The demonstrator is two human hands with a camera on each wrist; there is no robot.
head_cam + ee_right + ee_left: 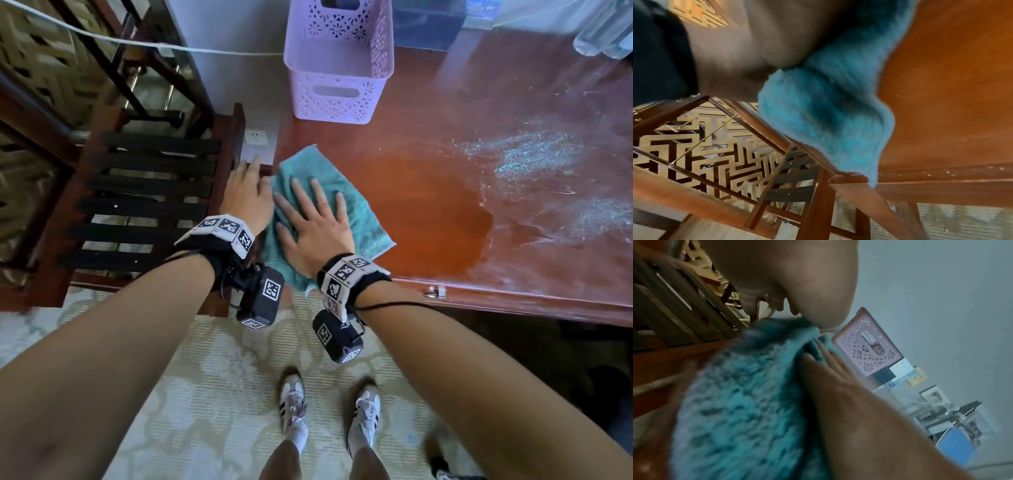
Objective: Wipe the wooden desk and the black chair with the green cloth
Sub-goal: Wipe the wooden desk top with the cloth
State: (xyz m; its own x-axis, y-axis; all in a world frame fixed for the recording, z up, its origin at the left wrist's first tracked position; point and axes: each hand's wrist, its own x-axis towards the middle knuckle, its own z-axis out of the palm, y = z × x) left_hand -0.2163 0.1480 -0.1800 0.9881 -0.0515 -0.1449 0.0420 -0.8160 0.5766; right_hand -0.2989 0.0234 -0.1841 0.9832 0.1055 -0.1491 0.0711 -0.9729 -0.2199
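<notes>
On the wooden desk (428, 212), right hand (317, 226) presses flat on green cloth (356, 209); left hand (245, 197), fingers straight, rests at its edge.

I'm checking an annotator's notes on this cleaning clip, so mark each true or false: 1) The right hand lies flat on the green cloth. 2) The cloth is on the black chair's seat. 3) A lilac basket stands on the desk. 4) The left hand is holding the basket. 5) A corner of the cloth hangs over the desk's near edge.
1) True: the right hand presses the green cloth with its fingers spread.
2) False: the cloth lies on the wooden desk, beside the black chair.
3) True: the lilac basket stands at the desk's far left.
4) False: the left hand is at the cloth's left edge, well clear of the basket.
5) True.
</notes>
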